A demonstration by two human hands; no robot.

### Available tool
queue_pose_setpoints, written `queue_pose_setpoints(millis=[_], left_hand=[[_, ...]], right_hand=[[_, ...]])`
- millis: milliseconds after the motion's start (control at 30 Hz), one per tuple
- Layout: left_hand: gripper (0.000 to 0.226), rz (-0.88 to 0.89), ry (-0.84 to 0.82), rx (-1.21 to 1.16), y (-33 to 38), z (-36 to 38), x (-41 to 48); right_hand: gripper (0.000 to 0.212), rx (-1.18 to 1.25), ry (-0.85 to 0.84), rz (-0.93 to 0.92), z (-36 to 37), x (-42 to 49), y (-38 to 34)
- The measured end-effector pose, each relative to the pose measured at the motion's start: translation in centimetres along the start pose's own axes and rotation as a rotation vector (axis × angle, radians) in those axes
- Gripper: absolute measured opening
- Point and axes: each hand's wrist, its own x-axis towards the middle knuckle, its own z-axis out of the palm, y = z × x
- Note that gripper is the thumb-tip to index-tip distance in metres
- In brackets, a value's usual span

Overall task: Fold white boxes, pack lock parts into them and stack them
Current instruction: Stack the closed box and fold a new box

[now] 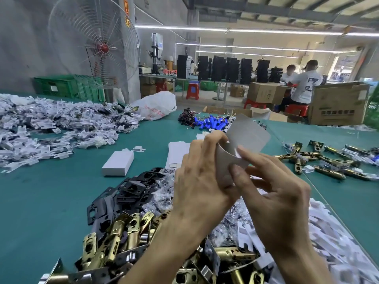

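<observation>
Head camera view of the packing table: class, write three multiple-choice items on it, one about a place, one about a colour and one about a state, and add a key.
1. Where is the folded white box?
A) on the table, left of the left hand
B) on the floor
C) on a shelf

2. What colour are the cylinders at the far side of the table?
A) red
B) blue
C) yellow

3. What state is the box blank in?
A) lying flat
B) held up and bent by the left hand and right hand
C) closed and stacked

Key:
1 A, it lies on the green surface left of that hand.
2 B, they show blue.
3 B, fingers of both hands grip it above the table.
</observation>
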Motion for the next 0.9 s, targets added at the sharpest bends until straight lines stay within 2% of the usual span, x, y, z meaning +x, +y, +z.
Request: queue_pose_setpoints(millis=[200,300,433,567,700,800,900], left_hand=[[0.045,0.067,0.06,0.141,0.0,-0.1,0.3],[0.046,0.097,0.062,0.186,-0.1,-0.2,0.5],[0.061,0.133,0.035,0.214,-0.2,-0.1,0.4],[0.082,0.173,-0.01,0.279,-0.3,-0.1,0.3],[0.1,0.157,-0.058,0.308,-0.3,0.1,0.3],[0.095,0.147,-0.056,0.34,-0.4,0.2,0.3],[0.081,0.181,-0.027,0.441,-0.4,0.6,0.2]], right_hand=[[0.008,0.092,-0.148,0.129,-0.2,0.3,-0.6],[0.01,0.186,-0.162,0.178,-0.5,0.5,-1.0],[0.025,0.392,0.031,0.262,-0.6,0.8,-1.8],[0.027,0.637,0.131,0.53,-0.8,1.2,-1.7],[0.021,0.699,0.049,0.63,-0.8,1.2,-1.6],[0.017,0.739,-0.064,0.643,-0.8,1.1,-1.7],[0.018,0.723,-0.057,0.672,-0.8,0.9,-1.5]])
